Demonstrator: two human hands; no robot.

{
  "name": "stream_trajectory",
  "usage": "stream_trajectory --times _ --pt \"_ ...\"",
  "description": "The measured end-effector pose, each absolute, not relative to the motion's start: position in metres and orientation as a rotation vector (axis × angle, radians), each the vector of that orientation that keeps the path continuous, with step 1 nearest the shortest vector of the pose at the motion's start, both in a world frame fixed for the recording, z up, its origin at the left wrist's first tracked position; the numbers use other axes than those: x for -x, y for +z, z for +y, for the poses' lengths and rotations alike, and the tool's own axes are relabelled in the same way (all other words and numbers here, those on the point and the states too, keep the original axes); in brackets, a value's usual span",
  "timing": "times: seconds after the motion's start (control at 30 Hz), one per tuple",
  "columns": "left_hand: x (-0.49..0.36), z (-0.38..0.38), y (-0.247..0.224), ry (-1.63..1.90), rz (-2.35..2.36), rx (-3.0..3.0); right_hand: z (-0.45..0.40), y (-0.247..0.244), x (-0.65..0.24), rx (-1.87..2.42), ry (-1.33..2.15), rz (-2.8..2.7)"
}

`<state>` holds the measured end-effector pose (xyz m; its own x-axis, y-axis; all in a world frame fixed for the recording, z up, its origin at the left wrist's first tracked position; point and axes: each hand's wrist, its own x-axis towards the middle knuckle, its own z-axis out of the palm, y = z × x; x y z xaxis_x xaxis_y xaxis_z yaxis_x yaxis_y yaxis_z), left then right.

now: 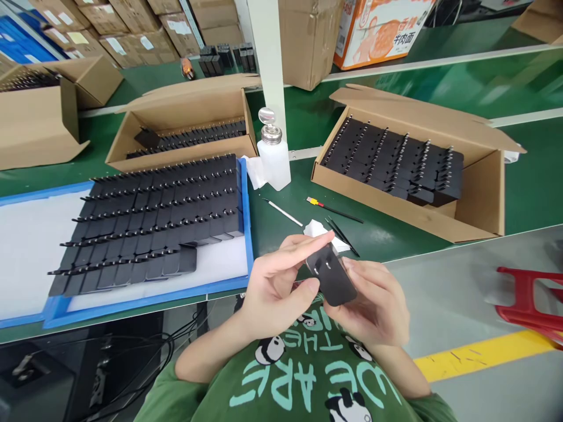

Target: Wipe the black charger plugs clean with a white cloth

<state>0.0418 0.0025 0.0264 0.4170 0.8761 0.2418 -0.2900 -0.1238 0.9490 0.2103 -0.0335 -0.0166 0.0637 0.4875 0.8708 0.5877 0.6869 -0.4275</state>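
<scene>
Both my hands hold one black plug adapter [332, 274] with metal prongs, close to my chest. My left hand [275, 287] pinches its upper left end between thumb and forefinger. My right hand [373, 302] cups it from below and behind. To the left, a blue tray [145, 296] with a white pad carries several rows of the same black adapters [153, 220]. Just beyond my hands lie a white wipe [319, 230], black tweezers [343, 235], a white stick [284, 213] and a thin tool with a red and yellow end [334, 210].
An open carton [479, 202] of stacked adapters stands at the right, another carton [185, 126] behind the tray. A white pump bottle [273, 152] stands by a white post [268, 58]. More cartons sit at the back. A red stool [528, 296] stands on the floor at right.
</scene>
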Motion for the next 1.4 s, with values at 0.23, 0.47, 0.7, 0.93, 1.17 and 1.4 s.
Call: stream_trajectory --times 0.23,0.47,0.7,0.93,1.17,1.4 --pt "-0.0419 0.0013 0.0246 1.112 0.562 -1.261 -0.0359 -0.0151 -0.2103 0.935 -0.102 -1.613" --pt "-0.0428 0.0031 0.0248 1.117 0.561 -1.234 -0.0338 -0.0122 -0.2114 0.939 -0.148 -1.669" --pt "-0.0417 0.0041 0.0241 1.129 0.568 -1.240 -0.0345 -0.0109 -0.2132 0.955 -0.156 -1.701" --pt "-0.0416 0.0055 0.0219 1.136 0.579 -1.243 -0.0333 -0.0089 -0.2146 0.949 -0.153 -1.733" --pt "-0.0397 0.0062 0.0228 1.133 0.599 -1.264 -0.0331 -0.0088 -0.2137 0.965 -0.154 -1.734" --pt "-0.0395 0.0059 0.0223 1.137 0.588 -1.255 -0.0338 -0.0085 -0.2157 0.971 -0.142 -1.774"
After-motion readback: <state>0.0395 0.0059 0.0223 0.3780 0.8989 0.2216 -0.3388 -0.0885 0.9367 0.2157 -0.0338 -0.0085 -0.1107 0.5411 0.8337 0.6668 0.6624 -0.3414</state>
